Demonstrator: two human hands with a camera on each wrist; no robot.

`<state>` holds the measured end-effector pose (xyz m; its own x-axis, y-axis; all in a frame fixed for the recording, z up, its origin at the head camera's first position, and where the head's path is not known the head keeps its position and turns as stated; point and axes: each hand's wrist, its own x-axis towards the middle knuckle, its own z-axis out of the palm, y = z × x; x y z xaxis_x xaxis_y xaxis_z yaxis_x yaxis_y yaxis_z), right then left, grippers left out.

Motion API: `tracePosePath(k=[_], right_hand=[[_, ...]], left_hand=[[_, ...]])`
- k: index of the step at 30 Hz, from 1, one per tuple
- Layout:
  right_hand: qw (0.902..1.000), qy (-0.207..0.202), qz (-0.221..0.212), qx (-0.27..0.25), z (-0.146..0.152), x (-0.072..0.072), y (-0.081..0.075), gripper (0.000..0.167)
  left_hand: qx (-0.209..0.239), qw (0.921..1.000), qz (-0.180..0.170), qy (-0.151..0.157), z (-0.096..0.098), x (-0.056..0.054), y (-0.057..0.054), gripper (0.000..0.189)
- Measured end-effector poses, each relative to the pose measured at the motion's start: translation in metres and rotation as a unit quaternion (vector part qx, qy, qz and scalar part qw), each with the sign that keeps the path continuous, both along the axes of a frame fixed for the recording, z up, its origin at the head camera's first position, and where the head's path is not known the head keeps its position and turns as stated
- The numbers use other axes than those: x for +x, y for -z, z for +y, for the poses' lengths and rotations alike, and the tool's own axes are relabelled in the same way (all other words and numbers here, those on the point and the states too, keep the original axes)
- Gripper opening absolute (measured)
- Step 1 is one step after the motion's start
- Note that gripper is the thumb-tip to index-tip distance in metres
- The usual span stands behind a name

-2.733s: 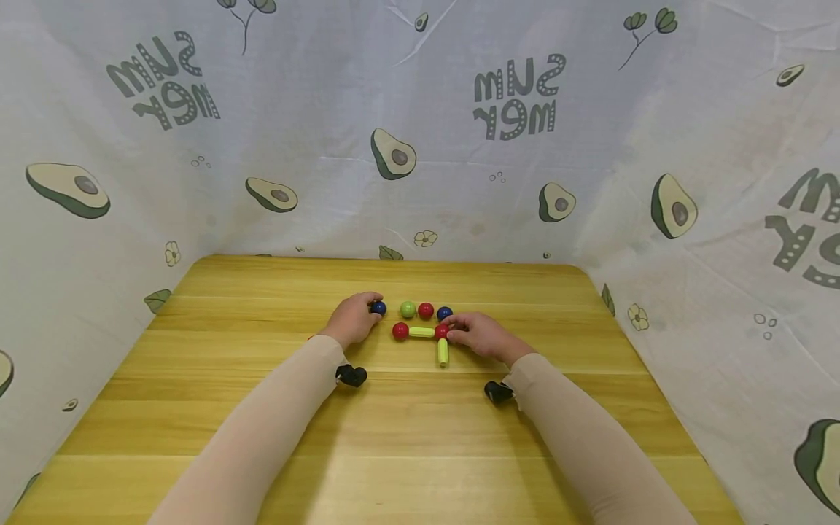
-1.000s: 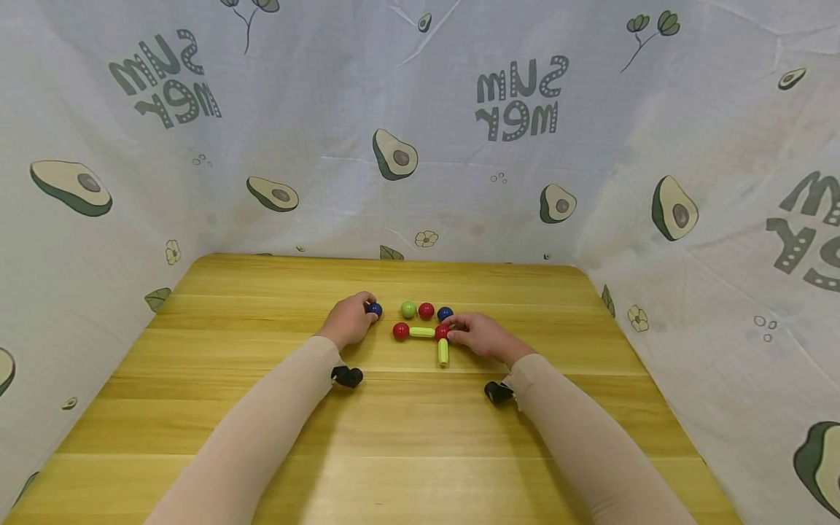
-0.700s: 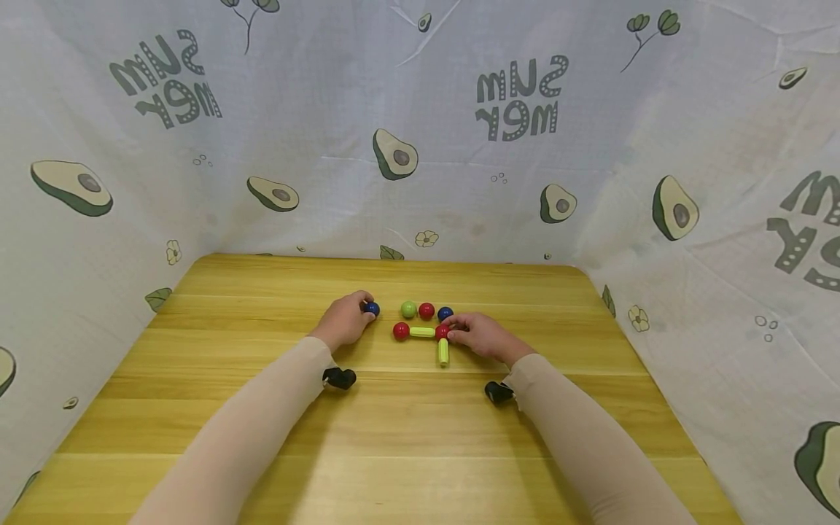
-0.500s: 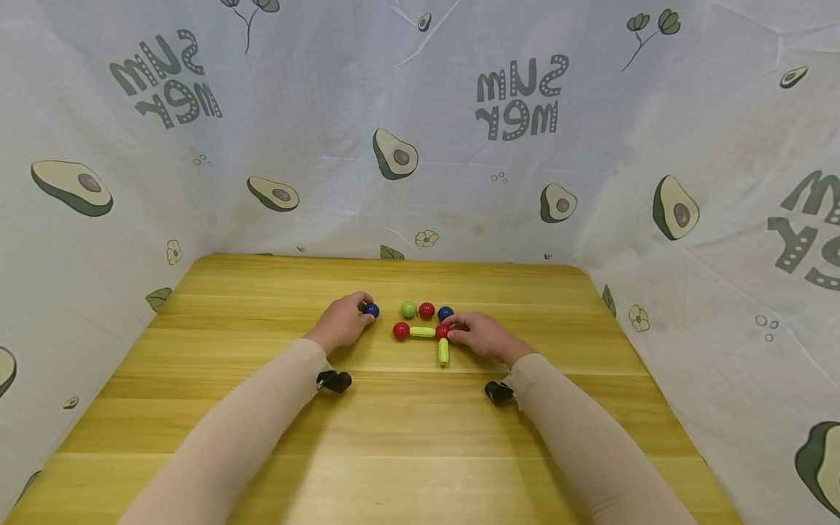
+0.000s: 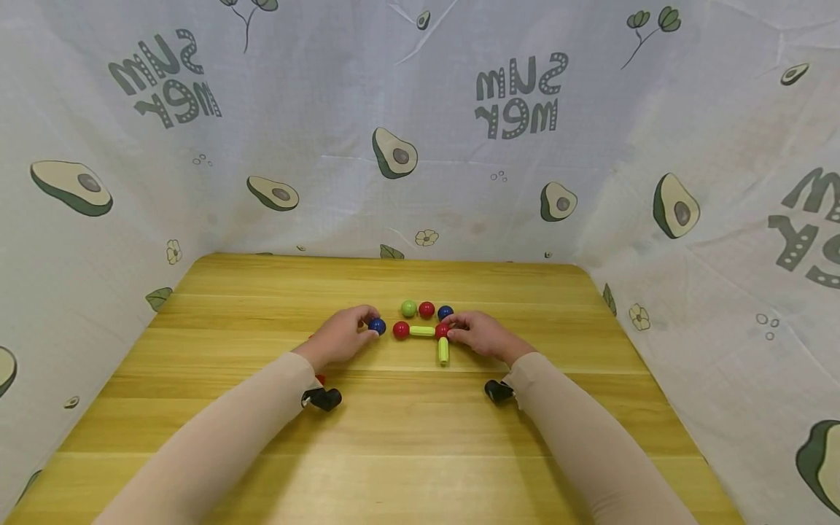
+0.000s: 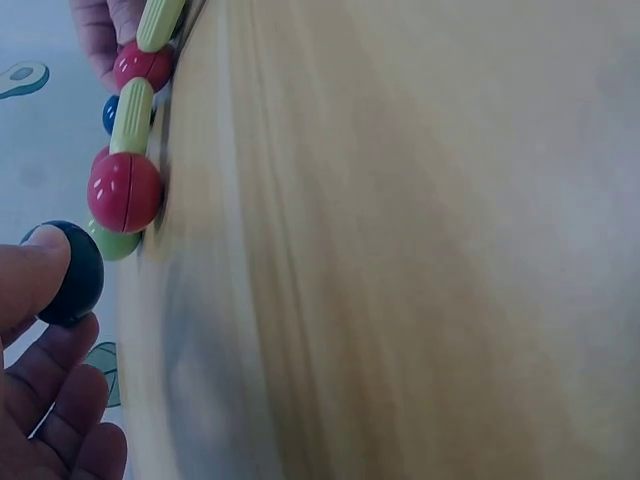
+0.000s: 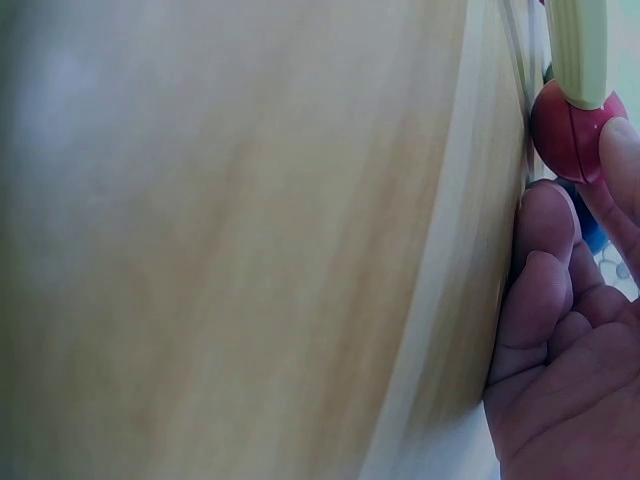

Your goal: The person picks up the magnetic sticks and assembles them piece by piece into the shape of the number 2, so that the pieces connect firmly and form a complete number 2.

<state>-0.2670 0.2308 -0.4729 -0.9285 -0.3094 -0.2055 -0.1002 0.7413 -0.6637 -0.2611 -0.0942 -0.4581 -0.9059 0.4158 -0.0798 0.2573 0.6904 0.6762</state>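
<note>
My left hand (image 5: 341, 337) pinches a dark blue ball (image 5: 377, 326) between thumb and fingers, just left of a red ball (image 5: 401, 330); a small gap separates the two. A yellow ribbed rod (image 5: 422, 331) joins that red ball to a second red ball (image 5: 442, 332). From the second ball another yellow rod (image 5: 443, 351) points toward me. My right hand (image 5: 484, 336) grips this second red ball; in the right wrist view the thumb presses on the red ball (image 7: 575, 130) and the other fingers are curled below.
Behind the joined pieces stand a green ball (image 5: 409, 308), a red ball (image 5: 426, 310) and a blue ball (image 5: 445, 313) in a row. A bit of something red (image 5: 321, 379) shows by the left wrist, mostly hidden. A printed cloth (image 5: 420, 197) hangs behind the wooden table (image 5: 420, 437).
My left hand, with the blue ball, first drifted left, then came nearer to me and slightly right, level with the joined red balls. The right hand and the joined pieces stayed in place.
</note>
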Motion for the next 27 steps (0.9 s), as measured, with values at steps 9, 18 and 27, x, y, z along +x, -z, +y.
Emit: tracePosePath(k=[9, 18, 27], right_hand=[[1.0000, -0.006, 0.006, 0.003, 0.000, -0.001, -0.001, 0.023], [1.0000, -0.004, 0.000, 0.005, 0.000, -0.001, -0.002, 0.025], [0.9999, -0.010, 0.002, 0.008, 0.000, -0.002, -0.002, 0.025]], left_hand=[[0.023, 0.9987, -0.009, 0.045, 0.009, 0.017, 0.004, 0.029], [0.014, 0.9947, -0.011, 0.101, 0.024, 0.029, 0.014, 0.029], [0.025, 0.9913, -0.024, 0.127, 0.040, 0.035, 0.018, 0.031]])
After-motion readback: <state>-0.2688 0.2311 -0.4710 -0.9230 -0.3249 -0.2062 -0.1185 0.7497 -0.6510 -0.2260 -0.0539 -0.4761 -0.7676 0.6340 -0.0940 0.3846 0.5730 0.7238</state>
